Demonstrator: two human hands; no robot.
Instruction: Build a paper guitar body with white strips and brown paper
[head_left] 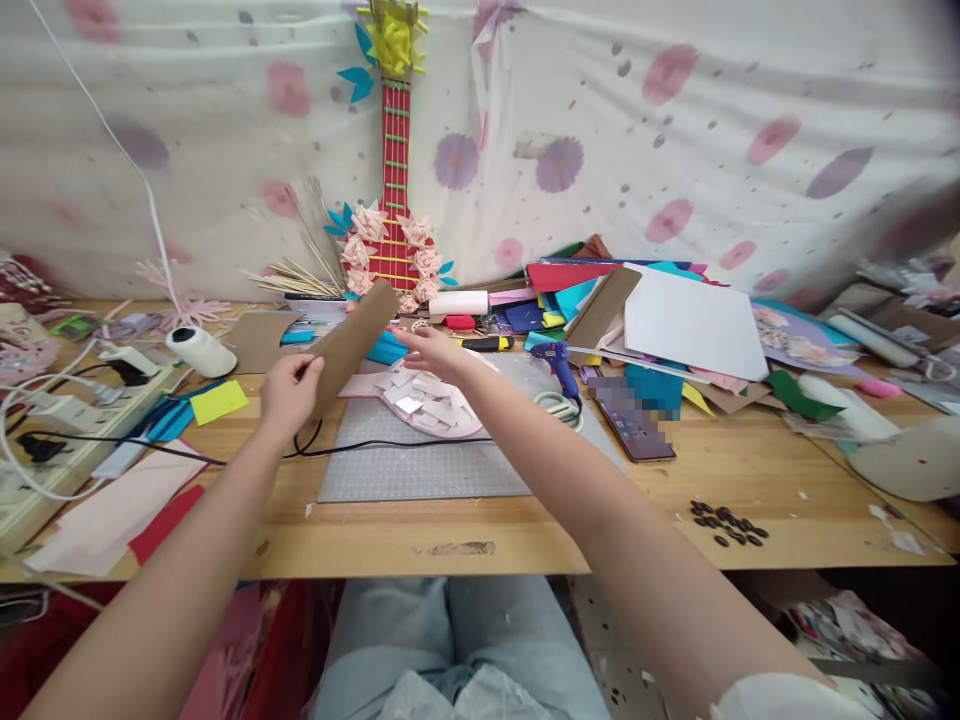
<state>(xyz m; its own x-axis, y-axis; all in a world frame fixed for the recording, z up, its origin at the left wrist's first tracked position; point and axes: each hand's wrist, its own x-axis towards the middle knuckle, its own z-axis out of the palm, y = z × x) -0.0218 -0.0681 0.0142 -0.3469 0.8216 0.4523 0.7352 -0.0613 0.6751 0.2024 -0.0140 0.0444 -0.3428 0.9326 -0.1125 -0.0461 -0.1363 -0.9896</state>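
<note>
My left hand (pixel 289 392) is closed on the near end of a long brown cardboard strip (pixel 352 342), which slants up and away over the desk. My right hand (pixel 431 350) reaches forward with its fingers stretched out beside the strip's far end, holding nothing. Below both hands lies a grey cutting mat (pixel 420 455) with a pink shape (pixel 442 405) covered in small white and mirror-like pieces. A red paper guitar (pixel 394 200) with paper flowers leans against the flowered cloth behind.
A blue glue gun (pixel 559 365), a phone (pixel 637 425) and a heap of coloured paper and card (pixel 675 320) lie on the right. A power strip with plugs (pixel 82 410), a white spool (pixel 199 350) and a black cable (pixel 150 450) are on the left. Dark beads (pixel 727 525) sit near the front edge.
</note>
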